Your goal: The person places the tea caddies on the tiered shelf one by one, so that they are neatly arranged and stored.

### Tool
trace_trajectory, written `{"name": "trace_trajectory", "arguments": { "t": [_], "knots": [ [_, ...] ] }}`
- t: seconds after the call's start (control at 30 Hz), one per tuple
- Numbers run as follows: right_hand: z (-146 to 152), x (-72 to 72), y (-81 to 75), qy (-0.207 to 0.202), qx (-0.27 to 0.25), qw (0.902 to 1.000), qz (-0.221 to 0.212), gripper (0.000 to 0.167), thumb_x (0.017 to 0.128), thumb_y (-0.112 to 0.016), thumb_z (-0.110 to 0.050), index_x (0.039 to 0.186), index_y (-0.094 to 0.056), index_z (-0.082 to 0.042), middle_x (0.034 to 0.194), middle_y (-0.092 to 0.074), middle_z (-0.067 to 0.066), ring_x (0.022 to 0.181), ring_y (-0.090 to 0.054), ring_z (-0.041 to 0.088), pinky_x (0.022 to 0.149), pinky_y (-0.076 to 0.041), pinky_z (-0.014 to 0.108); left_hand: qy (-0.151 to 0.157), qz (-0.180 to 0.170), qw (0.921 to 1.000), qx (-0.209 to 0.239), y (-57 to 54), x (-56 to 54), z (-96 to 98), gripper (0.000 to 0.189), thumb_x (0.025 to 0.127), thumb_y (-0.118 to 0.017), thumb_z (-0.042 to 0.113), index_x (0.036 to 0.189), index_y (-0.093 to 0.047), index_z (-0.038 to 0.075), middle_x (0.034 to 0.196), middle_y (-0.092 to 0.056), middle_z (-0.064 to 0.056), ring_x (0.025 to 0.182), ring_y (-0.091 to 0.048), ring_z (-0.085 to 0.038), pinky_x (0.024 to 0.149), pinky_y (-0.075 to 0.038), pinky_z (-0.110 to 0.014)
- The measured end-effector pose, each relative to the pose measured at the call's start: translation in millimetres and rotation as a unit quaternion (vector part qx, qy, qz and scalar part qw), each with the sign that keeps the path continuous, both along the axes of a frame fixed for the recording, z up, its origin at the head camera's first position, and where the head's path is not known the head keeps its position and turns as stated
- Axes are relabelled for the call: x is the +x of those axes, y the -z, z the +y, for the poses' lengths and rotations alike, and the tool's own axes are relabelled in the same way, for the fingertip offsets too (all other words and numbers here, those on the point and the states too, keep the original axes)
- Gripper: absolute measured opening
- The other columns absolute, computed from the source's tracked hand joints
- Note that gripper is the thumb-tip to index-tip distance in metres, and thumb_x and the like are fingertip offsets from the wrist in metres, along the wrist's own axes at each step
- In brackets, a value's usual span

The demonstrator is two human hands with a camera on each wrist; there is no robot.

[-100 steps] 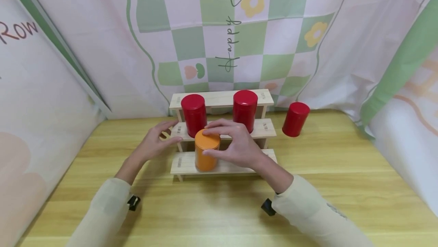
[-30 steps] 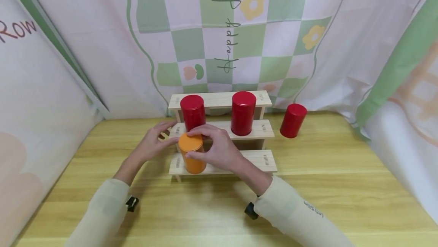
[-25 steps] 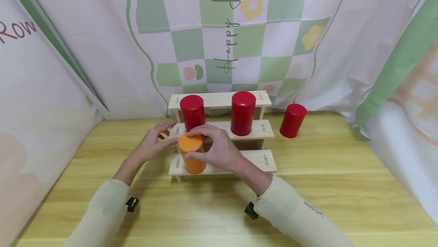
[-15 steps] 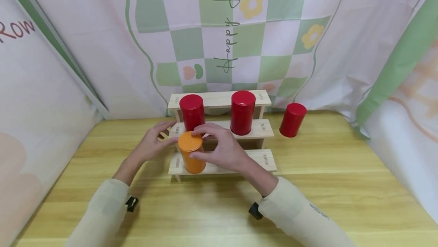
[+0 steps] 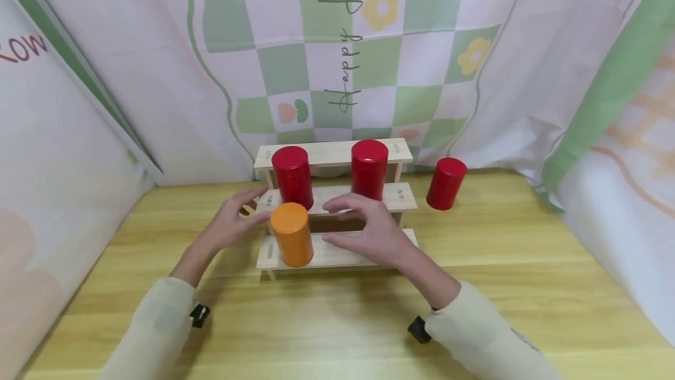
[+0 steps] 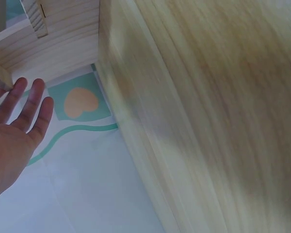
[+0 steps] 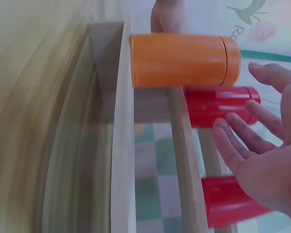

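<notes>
An orange canister (image 5: 292, 235) stands upright at the left end of the bottom tier of a three-step wooden rack (image 5: 343, 257). My right hand (image 5: 371, 230) hovers to the right of it, thumb and fingers spread, holding nothing; the right wrist view shows a gap between the hand and the canister's lid. Two red canisters, one on the left (image 5: 293, 178) and one on the right (image 5: 370, 169), stand on the middle tier. At the rack's left end is my left hand (image 5: 230, 221); in the left wrist view its fingers (image 6: 31, 107) are extended, tips right at the wood.
A third red canister (image 5: 446, 184) stands on the wooden table (image 5: 327, 321) to the right of the rack. Behind the rack hangs a curtain (image 5: 343, 46) with green checks, and pale cloth walls (image 5: 63, 151) rise at both sides.
My right hand carried the orange canister left along the bottom tier, let go of it, then drew back to the right. The left hand stayed at the rack's end. The view shifted slightly.
</notes>
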State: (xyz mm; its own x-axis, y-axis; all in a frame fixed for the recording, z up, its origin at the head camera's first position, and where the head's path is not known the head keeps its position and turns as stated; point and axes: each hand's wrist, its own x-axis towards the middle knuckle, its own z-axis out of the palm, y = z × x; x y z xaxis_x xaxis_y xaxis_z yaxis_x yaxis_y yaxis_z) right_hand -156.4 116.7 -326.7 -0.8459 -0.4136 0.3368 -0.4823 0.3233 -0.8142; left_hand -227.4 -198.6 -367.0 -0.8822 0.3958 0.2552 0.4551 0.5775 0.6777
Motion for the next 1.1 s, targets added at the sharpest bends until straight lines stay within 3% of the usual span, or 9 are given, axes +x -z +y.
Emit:
{"name": "trace_trajectory", "arguments": {
  "t": [0.17, 0.37, 0.47, 0.77, 1.1],
  "knots": [
    [15.5, 1.0, 2.3, 0.004, 0.014, 0.9998, -0.011, 0.045, 0.085, -0.086, -0.012, 0.127, -0.07, -0.006, 0.124, -0.071, 0.008, 0.114, -0.066, 0.028, 0.095, -0.058, 0.038, 0.001, -0.002, 1.0, -0.001, -0.4, -0.1, -1.3, 0.063, 0.098, -0.073, 0.022, 0.15, -0.049, -0.004, 0.146, -0.054, -0.025, 0.108, -0.058, -0.036, 0.092, -0.053, -0.057],
    [32.6, 0.2, 1.6, -0.01, 0.015, 0.9997, -0.019, 0.042, 0.086, -0.085, -0.01, 0.125, -0.07, -0.004, 0.118, -0.072, 0.007, 0.105, -0.069, 0.023, 0.094, -0.058, 0.05, -0.004, -0.001, 1.0, -0.004, 0.2, 0.5, -2.2, 0.062, 0.099, -0.073, 0.022, 0.15, -0.049, -0.003, 0.146, -0.054, -0.024, 0.108, -0.058, -0.035, 0.092, -0.053, -0.053],
    [42.3, -0.9, -0.1, -0.01, 0.021, 0.9996, -0.017, 0.039, 0.086, -0.084, -0.008, 0.123, -0.071, -0.005, 0.116, -0.073, 0.008, 0.102, -0.07, 0.025, 0.092, -0.059, 0.05, -0.004, 0.0, 1.0, -0.003, 0.7, 0.3, -2.2, 0.062, 0.098, -0.073, 0.022, 0.15, -0.049, -0.003, 0.146, -0.055, -0.024, 0.109, -0.058, -0.035, 0.092, -0.053, -0.053],
    [73.7, -2.6, -3.1, -0.009, 0.041, 0.9991, -0.007, 0.031, 0.088, -0.081, -0.004, 0.118, -0.073, -0.003, 0.108, -0.075, 0.008, 0.092, -0.07, 0.02, 0.084, -0.06, 0.029, -0.001, -0.003, 1.0, 0.004, 1.3, -1.0, -1.5, 0.062, 0.098, -0.074, 0.022, 0.15, -0.05, -0.003, 0.146, -0.055, -0.023, 0.108, -0.058, -0.035, 0.092, -0.053, -0.056],
    [107.0, -6.9, -2.3, 0.02, 0.047, 0.9984, 0.024, 0.024, 0.09, -0.077, 0.0, 0.114, -0.073, 0.001, 0.099, -0.076, 0.008, 0.087, -0.069, 0.017, 0.08, -0.058, 0.023, 0.002, -0.002, 1.0, 0.005, 0.8, -0.9, -1.8, 0.062, 0.098, -0.074, 0.022, 0.15, -0.05, -0.004, 0.145, -0.055, -0.024, 0.107, -0.058, -0.035, 0.092, -0.053, -0.056]
  ]
}}
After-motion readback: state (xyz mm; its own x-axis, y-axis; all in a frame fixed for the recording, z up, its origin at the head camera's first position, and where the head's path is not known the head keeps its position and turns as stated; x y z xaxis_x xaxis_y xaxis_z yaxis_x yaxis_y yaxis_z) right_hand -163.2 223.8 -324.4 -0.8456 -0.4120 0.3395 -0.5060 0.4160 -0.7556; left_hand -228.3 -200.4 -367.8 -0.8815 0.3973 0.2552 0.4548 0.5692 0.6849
